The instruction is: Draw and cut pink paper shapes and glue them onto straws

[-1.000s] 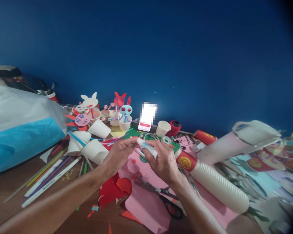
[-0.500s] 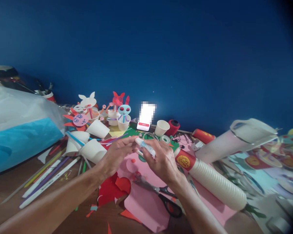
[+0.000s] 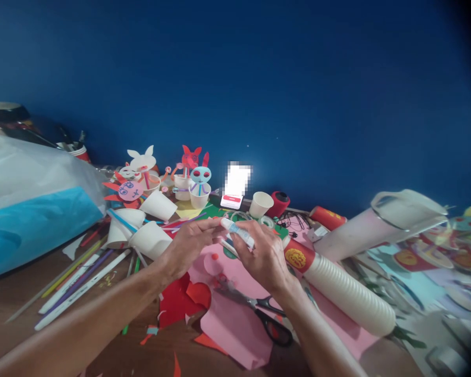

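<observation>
My right hand (image 3: 265,256) is wrapped round a small white glue tube (image 3: 238,234) with pale blue print, its capped-looking white end pointing up and left. Close to that end, my left hand (image 3: 192,243) has its thumb and fingers pressed together; a small reddish bit seems to show at the fingertips, too small to name. Below both hands lies pink paper (image 3: 235,330) with a cut, wavy edge. Black-handled scissors (image 3: 272,324) rest on it, blades toward the left. Red paper scraps (image 3: 176,309) lie under my left wrist.
Paper-cup puppets (image 3: 200,183) stand at the back, beside a lit phone (image 3: 232,201). Tipped white cups (image 3: 151,241) and marker pens (image 3: 82,290) are on the left. A long stack of paper cups (image 3: 349,293) and a white pitcher (image 3: 361,235) lie to the right.
Both hands stay close together, with the glue tube in my right hand. The view has shifted very slightly; nothing has been let go or picked up.
</observation>
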A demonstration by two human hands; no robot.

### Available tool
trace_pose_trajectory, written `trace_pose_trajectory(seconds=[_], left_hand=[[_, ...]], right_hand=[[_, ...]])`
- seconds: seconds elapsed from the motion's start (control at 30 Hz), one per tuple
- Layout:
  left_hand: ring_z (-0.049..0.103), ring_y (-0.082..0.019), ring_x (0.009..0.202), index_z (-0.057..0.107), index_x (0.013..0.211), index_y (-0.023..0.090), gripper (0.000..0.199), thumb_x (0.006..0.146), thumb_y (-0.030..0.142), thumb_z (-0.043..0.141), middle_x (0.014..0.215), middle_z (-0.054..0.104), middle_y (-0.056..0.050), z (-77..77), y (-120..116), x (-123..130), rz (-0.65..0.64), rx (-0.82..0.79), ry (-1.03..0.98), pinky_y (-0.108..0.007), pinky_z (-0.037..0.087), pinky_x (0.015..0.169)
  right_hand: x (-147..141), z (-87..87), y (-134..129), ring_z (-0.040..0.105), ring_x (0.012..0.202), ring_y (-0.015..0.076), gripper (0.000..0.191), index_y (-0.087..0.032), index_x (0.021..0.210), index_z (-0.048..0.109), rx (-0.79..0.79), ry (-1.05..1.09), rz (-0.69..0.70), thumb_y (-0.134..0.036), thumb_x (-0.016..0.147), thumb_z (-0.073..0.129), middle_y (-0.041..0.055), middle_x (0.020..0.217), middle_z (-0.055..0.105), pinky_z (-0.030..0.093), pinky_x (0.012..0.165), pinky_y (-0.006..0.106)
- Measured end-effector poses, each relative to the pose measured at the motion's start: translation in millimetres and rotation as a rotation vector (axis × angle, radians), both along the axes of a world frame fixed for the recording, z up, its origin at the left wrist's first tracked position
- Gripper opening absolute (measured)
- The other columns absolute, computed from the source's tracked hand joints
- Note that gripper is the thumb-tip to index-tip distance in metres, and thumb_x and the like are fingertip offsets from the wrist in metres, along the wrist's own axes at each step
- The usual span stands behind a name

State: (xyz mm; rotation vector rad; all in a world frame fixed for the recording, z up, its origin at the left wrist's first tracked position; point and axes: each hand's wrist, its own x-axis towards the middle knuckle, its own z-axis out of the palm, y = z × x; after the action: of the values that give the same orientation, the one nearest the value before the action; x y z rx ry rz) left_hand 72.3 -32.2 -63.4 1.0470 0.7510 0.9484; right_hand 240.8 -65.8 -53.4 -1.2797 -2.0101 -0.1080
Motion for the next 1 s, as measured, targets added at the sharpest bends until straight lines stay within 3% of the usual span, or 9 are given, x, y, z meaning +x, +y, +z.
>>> trace_pose_trajectory(seconds=[0.3,0.6,0.8,1.0], left_hand=[[0.063,-0.021,0.092,0.071,0.092,0.019,0.024,0.071,0.015,0.060,0.093,0.072,-0.004,-2.8,5,0,0.075,0.182,0.168,-0.033,0.045,0.086],[0.058,-0.018,0.099,0.068,0.096,0.019,0.039,0.062,0.005,0.057,0.099,0.069,-0.004,5.4,-1,2,-0.036,-0.087,-0.084,-0.029,0.042,0.086],[0.053,-0.019,0.104,0.065,0.100,0.021,0.045,0.061,0.002,0.053,0.107,0.064,-0.005,10.5,-5,5,-0.117,-0.167,-0.220,-0.032,0.040,0.088],[0.053,-0.019,0.102,0.064,0.101,0.022,0.046,0.060,0.002,0.055,0.106,0.062,-0.003,13.5,-6,4,-0.104,-0.226,-0.268,-0.033,0.042,0.087]], right_hand=[[-1,0.3,-1,0.061,0.078,0.0195,0.015,-0.019,0.098,0.057,-0.007,0.019,0.022,-0.023,0.085,0.052,0.0043,0.087,0.067,0.045,0.069,0.030],[-1,0.5,-1,0.060,0.077,0.0186,0.017,-0.018,0.101,0.057,0.042,0.010,0.031,-0.025,0.086,0.051,0.0047,0.085,0.067,0.046,0.069,0.030],[-1,2.1,-2,0.061,0.079,0.0189,0.017,-0.019,0.102,0.057,0.052,0.006,0.025,-0.025,0.087,0.051,0.0051,0.087,0.067,0.047,0.070,0.031],[-2,3.0,-3,0.061,0.078,0.0186,0.017,-0.018,0.101,0.058,0.079,-0.025,0.010,-0.026,0.088,0.050,0.0059,0.086,0.067,0.046,0.071,0.031]])
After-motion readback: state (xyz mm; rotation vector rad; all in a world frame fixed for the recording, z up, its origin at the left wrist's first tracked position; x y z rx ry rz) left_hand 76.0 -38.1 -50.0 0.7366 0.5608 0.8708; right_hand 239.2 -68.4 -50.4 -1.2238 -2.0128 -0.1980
